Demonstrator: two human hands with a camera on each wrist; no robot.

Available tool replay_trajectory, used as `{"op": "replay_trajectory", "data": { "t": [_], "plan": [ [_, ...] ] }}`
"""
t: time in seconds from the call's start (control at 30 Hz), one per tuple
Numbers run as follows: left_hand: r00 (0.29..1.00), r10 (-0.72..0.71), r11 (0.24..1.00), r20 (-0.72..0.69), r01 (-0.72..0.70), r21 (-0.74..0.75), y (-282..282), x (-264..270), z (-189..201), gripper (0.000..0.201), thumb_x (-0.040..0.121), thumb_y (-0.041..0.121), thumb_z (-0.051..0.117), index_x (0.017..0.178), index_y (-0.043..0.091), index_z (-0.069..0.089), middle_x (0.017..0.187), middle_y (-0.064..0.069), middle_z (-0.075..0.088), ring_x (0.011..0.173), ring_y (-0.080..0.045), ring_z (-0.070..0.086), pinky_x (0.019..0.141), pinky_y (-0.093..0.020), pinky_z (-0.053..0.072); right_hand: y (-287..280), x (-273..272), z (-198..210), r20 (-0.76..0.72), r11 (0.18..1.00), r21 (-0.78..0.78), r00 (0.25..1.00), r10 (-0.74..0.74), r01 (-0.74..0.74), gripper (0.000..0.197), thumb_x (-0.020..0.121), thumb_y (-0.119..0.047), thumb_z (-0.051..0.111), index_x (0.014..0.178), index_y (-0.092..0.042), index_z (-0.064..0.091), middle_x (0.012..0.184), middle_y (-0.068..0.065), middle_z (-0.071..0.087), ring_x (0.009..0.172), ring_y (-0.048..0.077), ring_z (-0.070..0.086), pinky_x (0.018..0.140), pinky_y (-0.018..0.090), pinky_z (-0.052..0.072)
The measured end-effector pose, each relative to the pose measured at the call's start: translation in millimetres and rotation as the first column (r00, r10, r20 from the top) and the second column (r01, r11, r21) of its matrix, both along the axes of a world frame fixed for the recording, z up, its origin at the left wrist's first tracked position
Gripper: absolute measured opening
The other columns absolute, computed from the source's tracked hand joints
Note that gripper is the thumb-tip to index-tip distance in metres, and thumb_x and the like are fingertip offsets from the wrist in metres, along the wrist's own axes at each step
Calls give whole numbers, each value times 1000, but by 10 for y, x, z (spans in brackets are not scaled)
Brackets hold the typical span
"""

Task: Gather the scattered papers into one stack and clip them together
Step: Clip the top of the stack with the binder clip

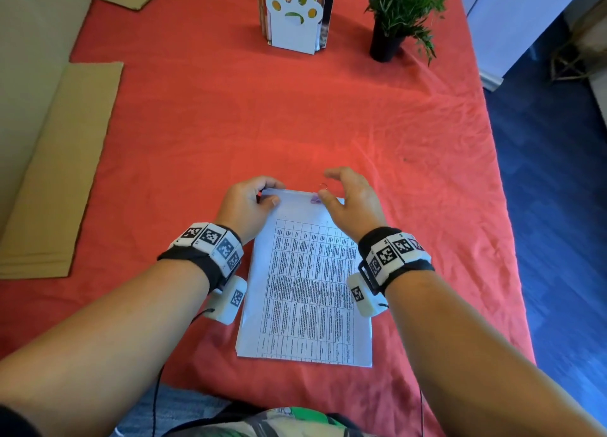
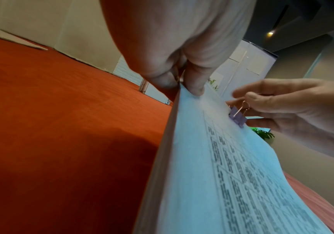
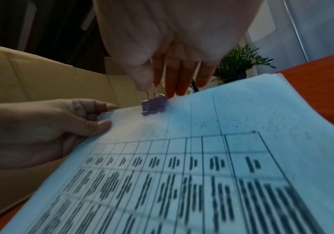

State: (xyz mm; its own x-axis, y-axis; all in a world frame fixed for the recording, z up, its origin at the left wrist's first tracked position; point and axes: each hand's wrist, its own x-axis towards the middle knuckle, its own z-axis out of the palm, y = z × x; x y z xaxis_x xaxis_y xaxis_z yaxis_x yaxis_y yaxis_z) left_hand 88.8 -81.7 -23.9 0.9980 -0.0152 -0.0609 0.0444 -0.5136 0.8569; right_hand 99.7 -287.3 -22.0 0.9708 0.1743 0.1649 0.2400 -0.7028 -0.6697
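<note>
Your left hand (image 1: 247, 203) pinches the far left corner of the paper stack (image 1: 305, 285), thumb on top and fingers curled underneath, lifting that end off the surface (image 1: 230, 114). Your right hand (image 1: 353, 203) is at the stack's far edge, thumb and forefinger pinching the wire handles of the purple binder clip (image 1: 316, 200), the other fingers spread loosely. The clip's jaws sit over the top edge of the sheets, a little right of your left thumb. The stack lies at lower centre of the head view, its printed table facing up, near edge resting on the red cloth. At upper centre stands a white paw-shaped holder (image 1: 293, 16), with a potted plant (image 1: 399, 12) to its right. Flat cardboard (image 1: 56, 173) lies along the left edge.
</note>
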Motion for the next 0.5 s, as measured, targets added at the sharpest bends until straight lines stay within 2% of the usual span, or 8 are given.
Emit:
{"op": "replay_trajectory", "data": {
  "t": [0.03, 0.1, 0.17, 0.23, 0.27, 0.33, 0.4, 0.5],
  "plan": [
    [1000, 5, 1000, -4, -5, -9, 6, 7, -3, 20, 86, 4, 63, 98, 19, 69, 80, 19, 58, 70, 6, 52, 59, -2, 39, 8, -49, -18, 96, 1000, -5, 995, -24, 25, 21, 89, -22, 60, 102, -8, 68, 99, 8, 66, 96, 28, 60, 86, 31, 45],
    [1000, 13, 1000, -7, -14, -21, 5, 26, -2, 21, 86, 3, 63, 96, 21, 68, 80, 19, 59, 69, 7, 53, 59, -2, 39, 45, -179, -75, 180, 999, -2, 983, -36, 37, 21, 86, -21, 57, 82, -5, 70, 80, 11, 61, 80, 31, 58, 72, 27, 40],
    [1000, 17, 1000, -3, -17, -8, -8, 37, 8, 23, 84, 2, 63, 96, 21, 70, 78, 21, 59, 63, 10, 53, 58, -5, 38, 92, -346, -188, 164, 997, -68, 986, 39, -28, 18, 83, -14, 61, 72, -4, 70, 72, 12, 61, 71, 32, 59, 68, 35, 46],
    [1000, 17, 1000, 11, -17, 9, -18, 38, 27, 25, 82, 1, 62, 94, 21, 70, 73, 23, 57, 56, 14, 51, 55, -4, 35, 103, -491, -280, 134, 990, -122, 987, 89, -73, 7, 76, -3, 67, 70, -3, 69, 74, 11, 64, 70, 33, 60, 63, 41, 52],
    [1000, 12, 1000, 21, -13, 20, -23, 32, 45, 25, 82, 0, 62, 94, 21, 70, 72, 23, 57, 55, 15, 50, 54, -3, 35, 91, -529, -290, 138, 991, -118, 987, 79, -63, 5, 75, 1, 67, 75, -3, 70, 79, 11, 66, 73, 33, 61, 65, 43, 54],
    [999, -1, 1000, 37, 0, 27, -25, 18, 84, 23, 83, 2, 64, 95, 20, 71, 73, 24, 56, 56, 17, 50, 54, -1, 34, 69, -516, -220, 171, 993, -115, 985, 13, 7, 24, 75, 4, 65, 97, -4, 72, 99, 13, 66, 86, 34, 60, 77, 43, 54],
    [998, -12, 1000, 56, 11, 16, -45, -7, 130, 21, 83, 3, 65, 96, 19, 71, 75, 26, 56, 59, 19, 50, 56, 0, 33, 59, -422, -84, 185, 986, -160, 982, -22, 52, 40, 77, -2, 63, 118, -2, 65, 119, 17, 61, 103, 36, 56, 93, 43, 48],
    [994, -10, 997, 107, 18, -72, -96, -61, 205, 28, 81, -1, 67, 88, 26, 68, 67, 24, 59, 57, 12, 51, 56, -3, 34, 28, -263, 150, 32, 971, -239, 999, 14, -6, 50, 86, -20, 61, 134, -5, 54, 126, 18, 59, 119, 38, 51, 103, 50, 41]
  ]
}}
